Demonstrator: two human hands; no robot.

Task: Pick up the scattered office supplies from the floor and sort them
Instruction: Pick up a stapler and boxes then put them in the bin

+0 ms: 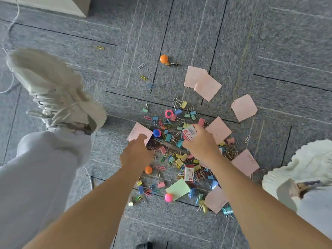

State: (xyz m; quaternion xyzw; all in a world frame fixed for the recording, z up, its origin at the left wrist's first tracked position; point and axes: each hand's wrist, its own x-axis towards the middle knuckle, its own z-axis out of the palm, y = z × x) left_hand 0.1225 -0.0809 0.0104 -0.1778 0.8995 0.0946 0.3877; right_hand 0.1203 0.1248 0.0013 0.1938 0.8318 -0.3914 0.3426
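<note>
Office supplies lie scattered on the grey carpet: coloured binder clips (179, 159), paper clips, pink sticky notes (203, 83), a green note (177, 189), round magnets in orange (164, 58), blue (157, 133) and pink (168, 197). My right hand (201, 142) grips a small red-and-white staple box (189, 134) just above the pile. A second such box (189, 172) lies below it. My left hand (137, 152) pinches a pink note (139, 132) at the pile's left edge, next to the blue magnet.
My two white shoes stand on either side, the left shoe (53, 90) at the left and the right shoe (301, 162) at the right. A pink tape roll (168, 113) sits among the clips. A white cord (10, 51) trails at far left.
</note>
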